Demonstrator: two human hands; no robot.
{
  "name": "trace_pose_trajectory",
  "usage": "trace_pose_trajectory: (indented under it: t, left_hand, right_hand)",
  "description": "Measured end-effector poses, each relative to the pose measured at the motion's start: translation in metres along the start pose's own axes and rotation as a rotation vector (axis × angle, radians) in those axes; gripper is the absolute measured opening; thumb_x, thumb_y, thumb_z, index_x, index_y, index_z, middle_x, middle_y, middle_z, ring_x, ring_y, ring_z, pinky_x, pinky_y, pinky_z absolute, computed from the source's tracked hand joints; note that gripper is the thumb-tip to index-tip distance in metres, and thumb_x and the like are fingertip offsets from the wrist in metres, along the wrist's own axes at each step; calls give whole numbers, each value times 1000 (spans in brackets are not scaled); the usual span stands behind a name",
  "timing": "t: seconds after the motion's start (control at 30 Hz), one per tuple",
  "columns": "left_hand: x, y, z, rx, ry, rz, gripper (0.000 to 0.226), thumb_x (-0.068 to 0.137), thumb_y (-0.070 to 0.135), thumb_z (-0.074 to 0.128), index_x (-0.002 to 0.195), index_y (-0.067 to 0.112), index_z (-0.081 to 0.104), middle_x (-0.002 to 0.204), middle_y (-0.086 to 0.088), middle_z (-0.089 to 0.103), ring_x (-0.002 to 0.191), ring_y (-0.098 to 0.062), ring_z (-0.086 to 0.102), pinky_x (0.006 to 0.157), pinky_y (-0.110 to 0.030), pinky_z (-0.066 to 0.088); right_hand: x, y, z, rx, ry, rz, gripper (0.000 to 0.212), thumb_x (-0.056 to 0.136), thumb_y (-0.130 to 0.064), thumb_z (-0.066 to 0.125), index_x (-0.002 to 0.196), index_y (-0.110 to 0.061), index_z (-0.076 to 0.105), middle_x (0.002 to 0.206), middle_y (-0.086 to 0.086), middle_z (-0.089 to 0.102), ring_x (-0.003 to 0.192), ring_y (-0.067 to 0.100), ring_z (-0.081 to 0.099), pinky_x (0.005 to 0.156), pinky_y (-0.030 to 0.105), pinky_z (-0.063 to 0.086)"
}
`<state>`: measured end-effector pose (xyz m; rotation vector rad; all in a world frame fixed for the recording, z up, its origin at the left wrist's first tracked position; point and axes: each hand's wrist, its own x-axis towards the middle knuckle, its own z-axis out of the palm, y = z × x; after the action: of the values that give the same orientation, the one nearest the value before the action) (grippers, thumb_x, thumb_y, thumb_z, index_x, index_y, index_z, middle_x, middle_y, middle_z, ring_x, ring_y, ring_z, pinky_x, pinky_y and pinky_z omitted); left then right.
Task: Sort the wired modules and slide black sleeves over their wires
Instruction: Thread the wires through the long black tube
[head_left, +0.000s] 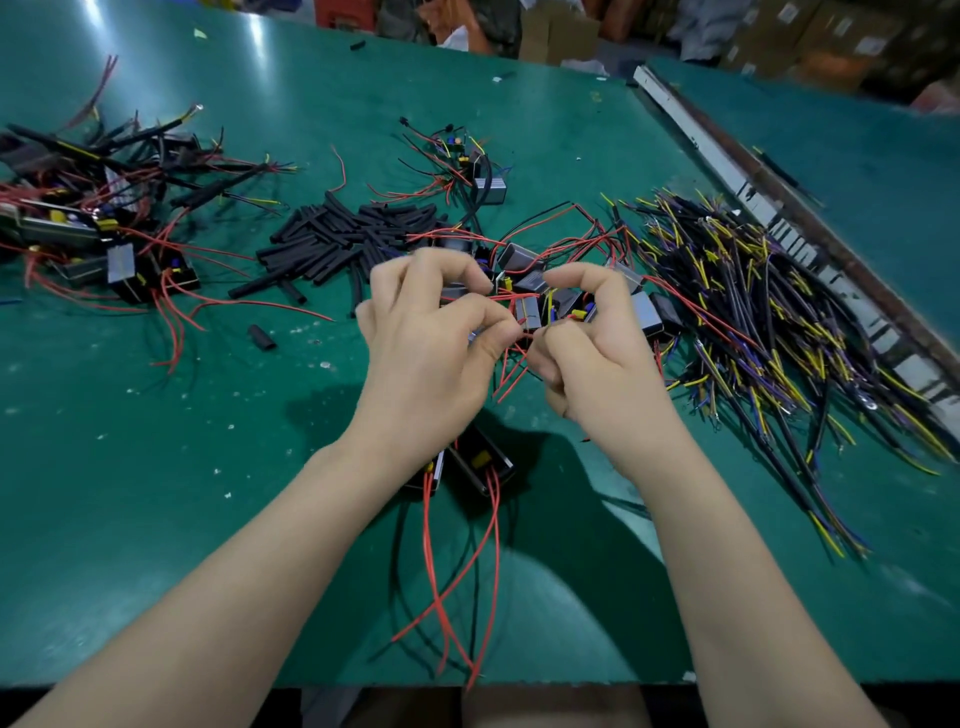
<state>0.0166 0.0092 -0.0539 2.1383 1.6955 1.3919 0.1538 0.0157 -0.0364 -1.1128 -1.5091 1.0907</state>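
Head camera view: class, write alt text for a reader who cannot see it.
Two bare hands, left hand and right hand, pinch thin red wires above a green table. A pile of short black sleeves lies behind them, and a heap of yellow and black wires lies at right.

Wire-strewn green table (156, 467)

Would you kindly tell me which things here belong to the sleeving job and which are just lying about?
Job:
red wires, pinched by left hand and right hand
modules
black sleeves

Lying about:
multicolour wire bundle
metal rail
cardboard boxes
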Motion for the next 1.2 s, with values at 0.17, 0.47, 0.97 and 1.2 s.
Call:
trace_pose_trajectory:
  t: [0.17, 0.47, 0.97, 1.2]
  left_hand:
    - [-4, 4, 3, 151, 164, 165, 13, 87, 20, 64, 75, 17, 69, 106, -5, 58, 104, -20, 33, 77, -35, 24]
    - [2, -4, 2, -19, 18, -136, 26, 87, 39, 54, 82, 19, 70, 113, -1, 45, 112, -27, 33, 76, -26, 16]
    - [2, -3, 1, 142, 202, 27, 19, 88, 24, 56, 73, 18, 66, 115, 5, 30, 108, -16, 24, 83, -32, 16]
    - [4, -4, 0, 94, 197, 26, 22, 91, 32, 56, 78, 21, 69, 114, 2, 36, 107, -17, 27, 81, -29, 16]
  right_hand:
    - [2, -3, -9, 302, -26, 277, 29, 90, 0, 26, 99, -19, 45, 49, -11, 35, 31, 4, 22, 34, 9, 15]
    - [1, 17, -5, -539, 40, -353, 12, 95, -26, 53, 103, -21, 59, 63, -14, 48, 59, 7, 42, 59, 24, 37]
    - [-9, 5, 8, -923, 239, -445, 23, 97, -28, 50, 95, -12, 67, 87, -2, 65, 85, 23, 58, 58, 26, 32]
    - [-6, 7, 3, -779, 162, -409, 32, 97, -33, 42, 98, -11, 66, 94, -3, 66, 92, 24, 59, 69, 37, 47]
